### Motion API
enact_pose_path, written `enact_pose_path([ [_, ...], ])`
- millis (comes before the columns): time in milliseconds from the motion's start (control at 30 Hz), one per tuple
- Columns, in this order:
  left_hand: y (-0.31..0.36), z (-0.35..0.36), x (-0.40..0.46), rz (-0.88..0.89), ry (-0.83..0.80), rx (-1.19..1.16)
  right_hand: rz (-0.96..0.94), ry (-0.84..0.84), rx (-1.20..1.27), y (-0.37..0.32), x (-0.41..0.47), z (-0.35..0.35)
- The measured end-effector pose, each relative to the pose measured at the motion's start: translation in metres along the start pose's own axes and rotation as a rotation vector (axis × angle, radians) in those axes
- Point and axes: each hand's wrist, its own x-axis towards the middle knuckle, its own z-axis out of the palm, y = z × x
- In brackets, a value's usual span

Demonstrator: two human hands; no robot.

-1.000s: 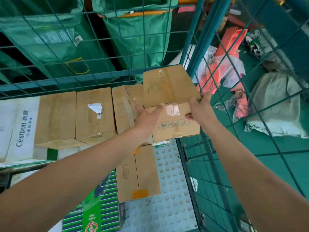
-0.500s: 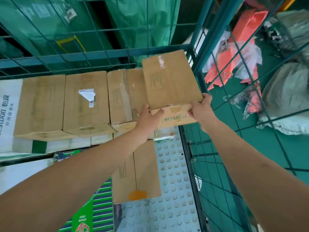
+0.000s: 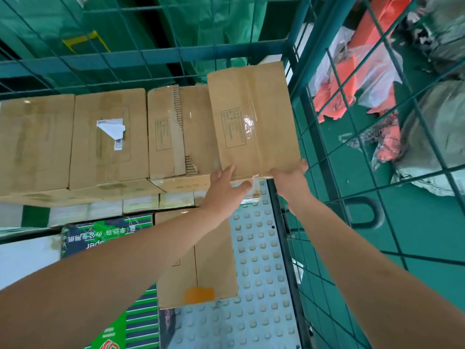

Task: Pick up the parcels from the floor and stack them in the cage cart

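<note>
Both hands hold the near edge of the cardboard parcel [image 3: 253, 119]. The left hand [image 3: 224, 190] grips its near left corner, thumb under the edge; the right hand [image 3: 293, 180] grips its near right corner. The parcel sits in the cage cart [image 3: 294, 54], far right corner, beside a row of cardboard boxes [image 3: 108, 137].

Beyond the wire mesh at upper right, orange plastic bags [image 3: 352, 79] and clear plastic wrap [image 3: 377, 79] lie on the green floor [image 3: 415, 235]. A grey woven sack [image 3: 432, 137] slumps at the right edge. Green tarpaulin [image 3: 214, 26] hangs across the top.
</note>
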Motion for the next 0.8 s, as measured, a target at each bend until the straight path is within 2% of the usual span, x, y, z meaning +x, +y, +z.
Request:
enact_pose_path([
  [133,0.003,0.005,-0.003,-0.004,0.031,-0.030,-0.064,0.032,-0.089,0.002,0.015,0.002],
  [267,0.010,0.010,0.007,0.031,0.062,-0.011,0.035,-0.045,-0.037,-0.006,0.046,0.002],
  [400,0.015,0.008,0.028,-0.026,0.059,0.054,0.075,-0.126,-0.066,-0.016,0.045,0.009],
  [467,0.013,0.008,0.036,0.026,0.042,0.234,0.055,-0.195,-0.119,-0.014,0.036,0.016],
  [567,0.011,0.003,0.050,0.173,0.003,0.690,-0.024,-0.289,-0.223,-0.003,0.028,0.026],
  [667,0.001,-0.010,0.070,0.179,-0.055,1.079,-0.114,-0.301,-0.376,0.006,0.031,0.031],
  [800,-0.010,-0.017,0.081,0.178,-0.100,1.213,-0.118,-0.294,-0.442,0.005,0.041,0.031],
])
